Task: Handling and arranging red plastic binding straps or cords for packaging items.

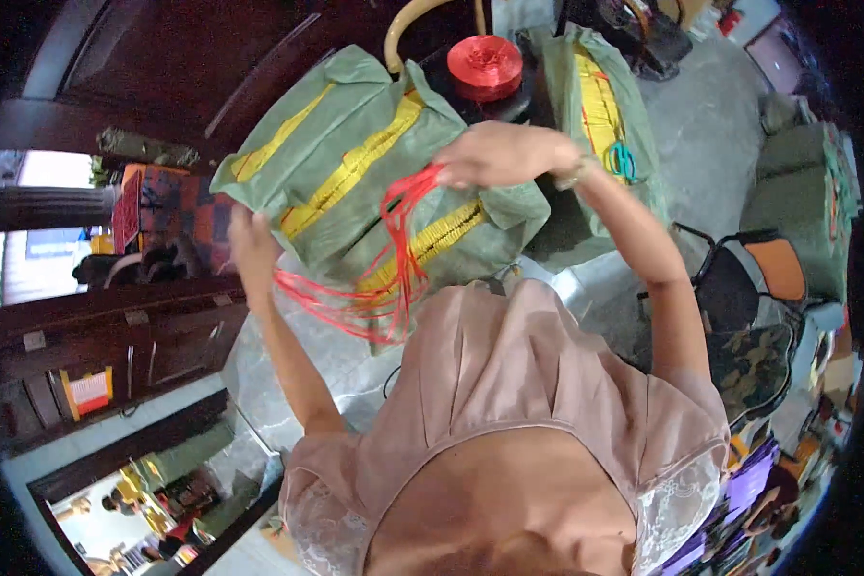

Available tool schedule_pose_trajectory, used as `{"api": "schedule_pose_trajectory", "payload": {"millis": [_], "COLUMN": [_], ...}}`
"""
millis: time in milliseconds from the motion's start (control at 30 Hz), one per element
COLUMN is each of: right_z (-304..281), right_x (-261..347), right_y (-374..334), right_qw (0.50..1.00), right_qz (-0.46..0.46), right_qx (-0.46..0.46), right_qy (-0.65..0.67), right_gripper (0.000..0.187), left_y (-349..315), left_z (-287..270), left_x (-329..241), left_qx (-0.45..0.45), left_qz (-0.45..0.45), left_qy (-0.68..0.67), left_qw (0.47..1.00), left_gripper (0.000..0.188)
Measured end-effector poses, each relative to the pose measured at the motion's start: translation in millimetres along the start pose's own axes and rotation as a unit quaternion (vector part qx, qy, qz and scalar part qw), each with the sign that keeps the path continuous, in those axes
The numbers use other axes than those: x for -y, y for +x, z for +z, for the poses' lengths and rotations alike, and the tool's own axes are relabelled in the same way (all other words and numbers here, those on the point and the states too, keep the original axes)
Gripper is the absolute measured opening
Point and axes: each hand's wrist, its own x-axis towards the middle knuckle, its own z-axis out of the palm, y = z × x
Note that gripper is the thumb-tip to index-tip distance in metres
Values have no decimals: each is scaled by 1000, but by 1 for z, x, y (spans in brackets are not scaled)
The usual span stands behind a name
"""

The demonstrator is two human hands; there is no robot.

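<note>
A loose bundle of thin red plastic string [400, 216] hangs in long strands in front of me. My right hand [504, 154] is closed on its upper end, above the green sacks. From there the strands droop and sweep left to my left hand [252, 254], whose fingers are smeared by motion. Whether that hand grips the string I cannot tell. Beneath both hands lie bulky green woven packages [341, 125] with gathered yellow strips [365, 158]. A red roll of string [486, 67] sits behind them on a dark round surface.
Another green package [600, 125] with a yellow strip and a teal loop [622, 161] stands to the right. Farther right are an orange-backed chair [776, 267], a camouflage cloth [754, 360] and stacked green bundles [802, 192]. Dark wooden panelling [154, 336] runs along the left.
</note>
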Motion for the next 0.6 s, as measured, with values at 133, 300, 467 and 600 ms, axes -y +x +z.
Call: {"api": "schedule_pose_trajectory", "payload": {"millis": [133, 300, 467, 600], "right_z": [22, -5, -48, -82], "right_x": [8, -34, -77, -70], "right_y": [29, 10, -50, -86], "right_qw": [995, 964, 957, 963], "right_qz": [-53, -4, 70, 106], "right_qx": [-38, 203, 109, 51], "right_qy": [-73, 172, 261, 244], "right_gripper": [35, 29, 23, 25], "left_y": [3, -17, -30, -39], "left_z": [48, 39, 17, -14], "left_x": [-118, -134, -56, -11], "left_qx": [274, 397, 244, 151], "left_qz": [51, 29, -8, -1], "left_qy": [-236, -236, -141, -72], "left_qw": [931, 887, 959, 986], "left_gripper": [28, 24, 28, 24]}}
